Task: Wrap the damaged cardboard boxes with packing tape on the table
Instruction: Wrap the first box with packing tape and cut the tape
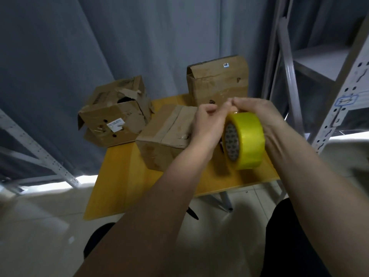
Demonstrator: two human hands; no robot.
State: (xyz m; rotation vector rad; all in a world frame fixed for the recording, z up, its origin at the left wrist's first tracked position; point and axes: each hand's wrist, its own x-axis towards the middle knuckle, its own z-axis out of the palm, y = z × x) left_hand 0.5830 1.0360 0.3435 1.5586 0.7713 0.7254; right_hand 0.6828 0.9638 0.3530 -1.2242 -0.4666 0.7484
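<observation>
Both hands hold a yellow tape roll (244, 139) above the table (119, 176): right hand (257, 114) grips its rim, left hand (207, 122) pinches at the top edge. Three crushed boxes (165, 136) sit just beyond. The tape looks light, stiff and slick, best held by the rim.

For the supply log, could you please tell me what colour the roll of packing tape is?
The roll of packing tape is translucent yellow, seen in the head view.

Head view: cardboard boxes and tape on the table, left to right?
Torn open brown cardboard box with a white label → low brown cardboard box with a taped seam → tall crumpled brown cardboard box at the back → yellow packing tape roll, gripped in both hands.
</observation>
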